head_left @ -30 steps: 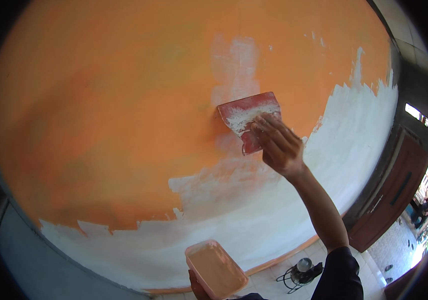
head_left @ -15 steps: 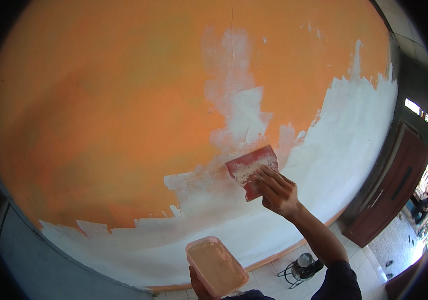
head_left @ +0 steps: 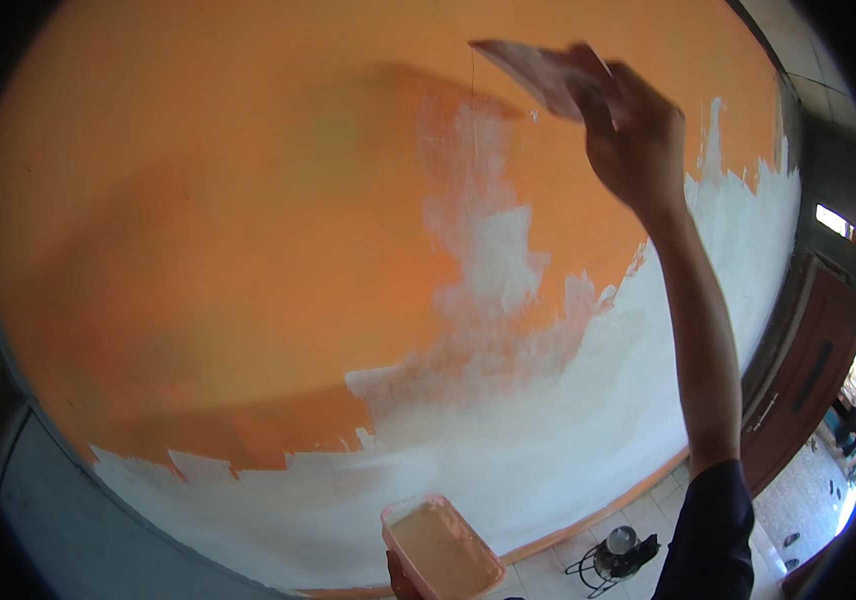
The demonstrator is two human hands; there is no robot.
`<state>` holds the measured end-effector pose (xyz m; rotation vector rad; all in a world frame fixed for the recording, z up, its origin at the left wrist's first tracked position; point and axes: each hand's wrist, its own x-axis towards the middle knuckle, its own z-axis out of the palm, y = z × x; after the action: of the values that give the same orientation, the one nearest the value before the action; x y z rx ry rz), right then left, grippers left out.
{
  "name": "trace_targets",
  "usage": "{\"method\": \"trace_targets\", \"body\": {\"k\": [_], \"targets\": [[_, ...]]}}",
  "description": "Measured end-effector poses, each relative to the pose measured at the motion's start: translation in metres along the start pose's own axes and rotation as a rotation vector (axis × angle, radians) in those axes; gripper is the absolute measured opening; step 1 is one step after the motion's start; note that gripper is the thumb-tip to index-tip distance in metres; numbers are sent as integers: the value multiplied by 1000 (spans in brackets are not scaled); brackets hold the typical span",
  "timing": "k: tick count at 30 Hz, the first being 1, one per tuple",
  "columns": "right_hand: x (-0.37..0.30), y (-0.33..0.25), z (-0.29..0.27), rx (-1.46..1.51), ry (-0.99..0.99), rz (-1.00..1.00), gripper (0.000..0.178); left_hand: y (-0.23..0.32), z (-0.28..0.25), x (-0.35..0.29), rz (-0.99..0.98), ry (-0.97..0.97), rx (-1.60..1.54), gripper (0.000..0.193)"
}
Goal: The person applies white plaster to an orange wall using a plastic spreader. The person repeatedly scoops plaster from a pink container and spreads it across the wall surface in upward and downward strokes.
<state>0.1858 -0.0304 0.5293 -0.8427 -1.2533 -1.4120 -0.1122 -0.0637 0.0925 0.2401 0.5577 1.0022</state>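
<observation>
Orange wall (head_left: pixel 268 270), whitened along its lower part, fills the view; a wire-legged stand (head_left: pixel 598 572) bears a clear container (head_left: pixel 622 541), near a reddish-brown door (head_left: pixel 810 375). With the right arm (head_left: pixel 703 340) raised high, the right hand (head_left: pixel 640 135) grips a red scraper (head_left: pixel 536 75) jutting leftward from it. Low down, the left hand (head_left: pixel 401 578), mostly hidden, clasps a pink tub (head_left: pixel 474 540) of pale paste (head_left: pixel 438 552).

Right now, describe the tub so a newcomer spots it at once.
Follow the orange-and-white wall down to the picture's lower edge. There the left hand holds the tub: pink, rectangular, beige inside, unlike the black stand nearby.
</observation>
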Motion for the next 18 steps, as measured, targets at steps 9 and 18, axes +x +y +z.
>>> {"method": "trace_targets", "body": {"k": [9, 18], "targets": [[-33, -10, 89, -87, 37, -257, 25, 1, -10, 15, 15, 16, -35, 66], [-83, -48, 55, 126, -255, -100, 27, 12, -5, 25, -23, -43, -1, 70]]}}
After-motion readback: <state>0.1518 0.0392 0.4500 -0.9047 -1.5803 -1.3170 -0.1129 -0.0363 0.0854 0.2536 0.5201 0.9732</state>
